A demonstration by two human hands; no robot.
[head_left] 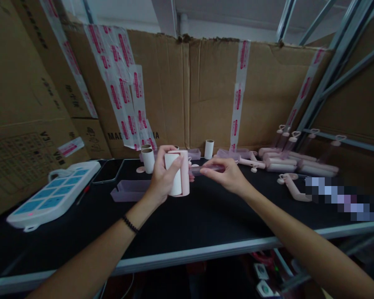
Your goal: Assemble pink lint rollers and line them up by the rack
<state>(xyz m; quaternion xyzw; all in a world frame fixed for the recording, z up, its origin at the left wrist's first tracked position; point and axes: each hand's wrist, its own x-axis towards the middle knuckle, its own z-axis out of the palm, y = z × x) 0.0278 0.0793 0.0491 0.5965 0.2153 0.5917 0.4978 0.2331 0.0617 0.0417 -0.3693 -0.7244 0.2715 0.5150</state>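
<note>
My left hand [165,176] is wrapped round a lint roller [177,174], with its white roll in a pale pink holder held upright above the table. In a pinch, my right hand [222,172] holds the roller's translucent purplish handle [202,169] level, at the holder's right side. Whether the handle is joined to the holder I cannot tell. Left of the roller lies a translucent purple cover [131,192]. Behind my hands stand a white paper roll [148,160] and another white roll [209,149].
A white power strip [56,195] and a dark phone [108,171] lie at the left. Several lint rollers [280,162] are grouped at the right, near a loose pink handle piece [296,189]. Cardboard walls [205,95] enclose the black table [187,224].
</note>
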